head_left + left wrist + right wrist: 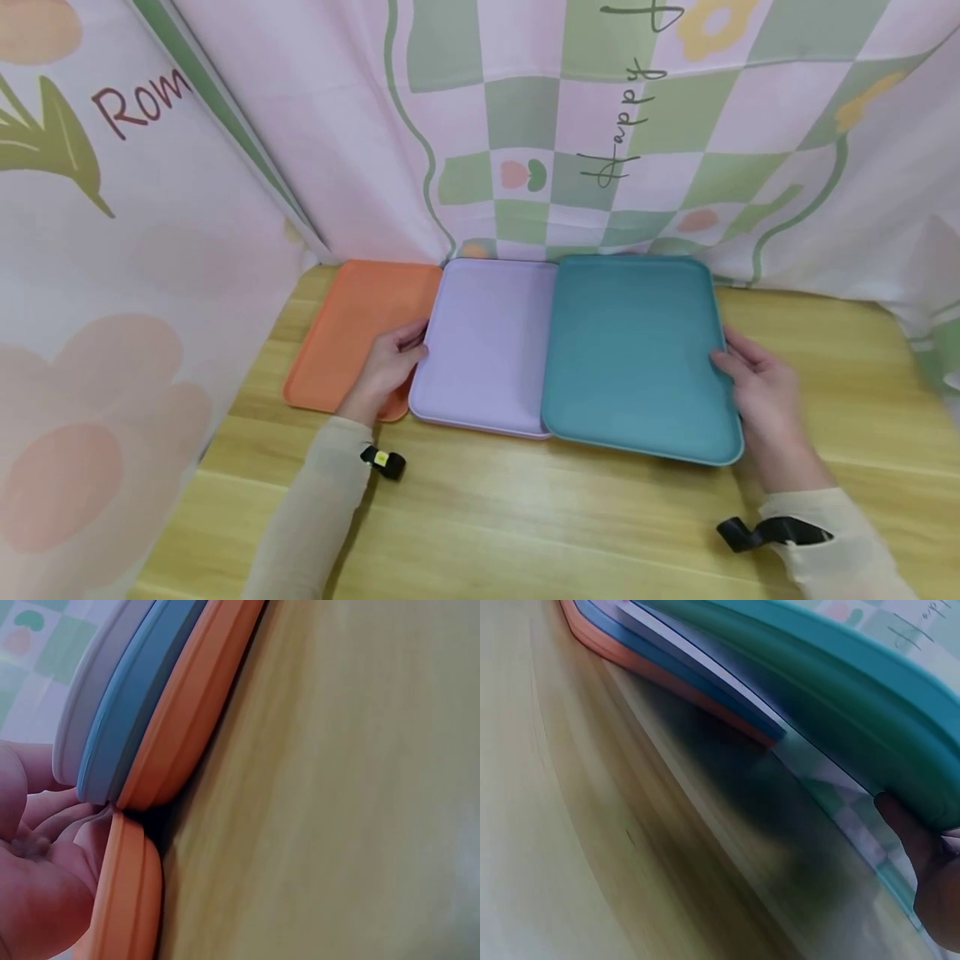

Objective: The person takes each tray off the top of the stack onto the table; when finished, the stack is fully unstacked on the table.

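The right hand [767, 390] pinches a raised teal rectangular plastic tray [636, 358]; the left hand [388, 362] seemingly grips a lilac rectangular plastic tray [487, 343]. Positioning seems underway, calling for level support next.

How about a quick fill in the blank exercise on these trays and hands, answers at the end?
1. The right hand holds the teal tray by its ____ edge.
2. In the left wrist view, the blue tray lies ____ the lilac tray and the bottom orange tray.
3. In the head view, the separate orange tray lies to the ____ of the lilac tray.

Missing words: right; between; left.
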A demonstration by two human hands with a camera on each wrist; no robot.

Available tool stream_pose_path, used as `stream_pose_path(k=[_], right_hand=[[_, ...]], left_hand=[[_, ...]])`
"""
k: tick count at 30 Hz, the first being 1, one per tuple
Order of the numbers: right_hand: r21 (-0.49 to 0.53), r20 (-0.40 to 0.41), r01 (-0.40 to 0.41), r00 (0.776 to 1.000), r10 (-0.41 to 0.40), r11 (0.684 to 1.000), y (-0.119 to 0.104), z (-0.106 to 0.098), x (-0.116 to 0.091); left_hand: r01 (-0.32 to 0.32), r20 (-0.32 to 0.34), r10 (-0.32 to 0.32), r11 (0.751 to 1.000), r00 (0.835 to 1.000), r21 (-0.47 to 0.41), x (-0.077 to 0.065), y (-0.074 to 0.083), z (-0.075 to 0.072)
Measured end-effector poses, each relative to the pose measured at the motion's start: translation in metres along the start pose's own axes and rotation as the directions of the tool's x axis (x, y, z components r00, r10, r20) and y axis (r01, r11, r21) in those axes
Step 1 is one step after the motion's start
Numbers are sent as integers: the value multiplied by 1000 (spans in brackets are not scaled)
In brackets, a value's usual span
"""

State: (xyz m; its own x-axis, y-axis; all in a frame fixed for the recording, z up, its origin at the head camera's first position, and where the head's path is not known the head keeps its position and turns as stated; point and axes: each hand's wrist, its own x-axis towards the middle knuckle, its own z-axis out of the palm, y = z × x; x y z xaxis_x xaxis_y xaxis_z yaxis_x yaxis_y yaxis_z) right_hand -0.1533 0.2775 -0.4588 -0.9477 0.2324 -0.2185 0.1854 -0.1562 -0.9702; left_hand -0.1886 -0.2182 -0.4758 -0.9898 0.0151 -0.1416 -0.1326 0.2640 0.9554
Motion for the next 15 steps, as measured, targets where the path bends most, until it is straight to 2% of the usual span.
stream_pose_path(k=[10,15], right_hand=[[-71,4,-30,1000,30,997,5,-29,8],[-210,2,-65,998,66,975,6,-35,11]], left_hand=[[-5,-10,4,1000,1000,-21,0,0,1],[-9,-5,9,1000,1000,-19,0,-1,4]])
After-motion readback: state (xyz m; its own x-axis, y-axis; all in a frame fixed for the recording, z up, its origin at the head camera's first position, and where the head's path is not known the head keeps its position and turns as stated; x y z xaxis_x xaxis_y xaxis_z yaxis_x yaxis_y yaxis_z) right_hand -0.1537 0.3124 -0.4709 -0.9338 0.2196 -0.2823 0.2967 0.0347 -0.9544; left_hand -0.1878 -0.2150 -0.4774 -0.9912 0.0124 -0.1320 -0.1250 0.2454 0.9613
